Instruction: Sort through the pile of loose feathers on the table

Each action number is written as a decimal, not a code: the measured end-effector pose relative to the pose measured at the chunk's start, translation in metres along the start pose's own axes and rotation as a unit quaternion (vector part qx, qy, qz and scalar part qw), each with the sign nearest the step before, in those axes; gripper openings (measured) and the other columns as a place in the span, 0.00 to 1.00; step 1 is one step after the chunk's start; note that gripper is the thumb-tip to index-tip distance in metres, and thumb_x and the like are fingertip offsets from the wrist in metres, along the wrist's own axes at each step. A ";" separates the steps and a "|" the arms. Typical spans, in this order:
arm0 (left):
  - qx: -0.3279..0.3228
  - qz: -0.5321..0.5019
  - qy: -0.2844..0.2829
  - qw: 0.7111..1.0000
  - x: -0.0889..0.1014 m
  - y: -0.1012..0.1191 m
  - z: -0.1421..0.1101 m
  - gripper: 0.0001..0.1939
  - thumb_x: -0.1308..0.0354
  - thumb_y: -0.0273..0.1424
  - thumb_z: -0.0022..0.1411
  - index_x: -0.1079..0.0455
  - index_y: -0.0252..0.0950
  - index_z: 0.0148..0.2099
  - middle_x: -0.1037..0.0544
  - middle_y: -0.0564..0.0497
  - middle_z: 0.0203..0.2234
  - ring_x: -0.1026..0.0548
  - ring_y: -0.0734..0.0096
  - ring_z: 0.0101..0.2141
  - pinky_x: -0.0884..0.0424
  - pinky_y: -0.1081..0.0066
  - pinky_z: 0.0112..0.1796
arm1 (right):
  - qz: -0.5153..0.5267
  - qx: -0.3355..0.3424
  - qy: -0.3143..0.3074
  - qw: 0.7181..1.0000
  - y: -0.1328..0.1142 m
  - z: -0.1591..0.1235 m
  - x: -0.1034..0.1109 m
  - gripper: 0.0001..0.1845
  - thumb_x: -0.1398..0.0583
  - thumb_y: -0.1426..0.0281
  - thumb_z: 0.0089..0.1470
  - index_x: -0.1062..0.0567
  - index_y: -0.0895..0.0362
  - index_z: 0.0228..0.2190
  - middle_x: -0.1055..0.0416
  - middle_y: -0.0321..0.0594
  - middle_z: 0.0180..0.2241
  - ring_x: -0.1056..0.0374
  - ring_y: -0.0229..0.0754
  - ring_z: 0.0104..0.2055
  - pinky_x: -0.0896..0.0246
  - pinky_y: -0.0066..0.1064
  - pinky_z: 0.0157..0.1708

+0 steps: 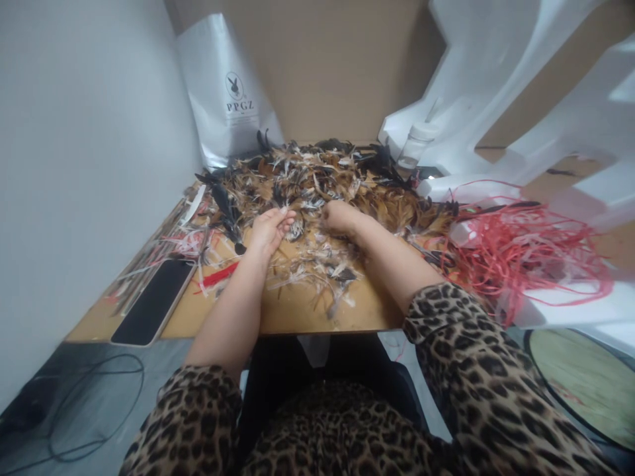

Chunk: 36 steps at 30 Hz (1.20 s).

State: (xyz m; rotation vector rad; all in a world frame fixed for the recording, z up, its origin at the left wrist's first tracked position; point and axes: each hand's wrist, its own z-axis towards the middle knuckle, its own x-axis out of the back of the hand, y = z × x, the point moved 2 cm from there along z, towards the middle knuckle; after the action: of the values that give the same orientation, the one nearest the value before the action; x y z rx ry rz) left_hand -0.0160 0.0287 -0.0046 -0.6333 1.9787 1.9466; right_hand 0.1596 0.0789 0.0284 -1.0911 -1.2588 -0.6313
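A big heap of brown, black and white feathers (322, 182) covers the back half of a small wooden table (297, 311). My left hand (270, 228) rests at the heap's near edge, fingers curled around a few pale feathers. Beside it, my right hand (340, 217) is closed, knuckles up, pressed into the feathers; whether it holds any is hidden. Loose feathers (317, 268) lie scattered between my forearms.
A dark phone (153, 301) lies at the table's left front. A tangle of red cord (520, 254) spreads at the right. A silver pouch (223, 92) leans at the back left, a white bottle (414, 147) and white foam pieces at the back right.
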 end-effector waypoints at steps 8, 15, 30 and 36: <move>0.010 0.007 -0.003 1.000 -0.003 -0.001 -0.001 0.06 0.39 0.26 0.48 0.34 0.29 0.27 0.23 0.48 0.25 0.28 0.83 0.21 0.36 0.84 0.21 | 0.583 -0.021 -0.022 0.812 0.009 -0.010 -0.017 0.11 0.35 0.70 0.35 0.34 0.60 0.19 0.33 0.34 0.16 0.41 0.29 0.16 0.50 0.20 0.14; 0.012 0.009 -0.013 1.000 0.000 -0.004 0.001 0.07 0.39 0.25 0.48 0.34 0.29 0.29 0.23 0.47 0.26 0.27 0.81 0.22 0.35 0.83 0.21 | 0.590 -0.053 0.029 0.805 0.006 -0.017 -0.028 0.15 0.34 0.65 0.35 0.33 0.59 0.19 0.34 0.33 0.13 0.43 0.29 0.13 0.54 0.19 0.11; 0.016 0.006 -0.014 1.000 0.000 -0.005 0.000 0.06 0.39 0.25 0.49 0.34 0.29 0.29 0.23 0.47 0.26 0.26 0.80 0.22 0.34 0.83 0.21 | 0.646 -0.082 0.007 0.759 0.005 -0.018 -0.027 0.09 0.36 0.74 0.40 0.34 0.59 0.22 0.32 0.34 0.16 0.32 0.34 0.20 0.40 0.20 0.16; 0.019 0.006 -0.021 1.000 -0.001 -0.005 -0.001 0.05 0.40 0.25 0.50 0.34 0.29 0.29 0.23 0.47 0.27 0.26 0.80 0.23 0.33 0.83 0.21 | 0.646 -0.060 0.026 0.761 0.003 -0.016 -0.028 0.12 0.35 0.70 0.38 0.35 0.60 0.19 0.36 0.31 0.15 0.44 0.27 0.14 0.54 0.18 0.11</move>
State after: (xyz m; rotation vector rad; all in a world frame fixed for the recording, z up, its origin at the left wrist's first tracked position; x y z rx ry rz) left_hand -0.0124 0.0276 -0.0079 -0.5680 1.9929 1.9081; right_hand 0.1622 0.0610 0.0013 -1.7047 -0.1772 0.3447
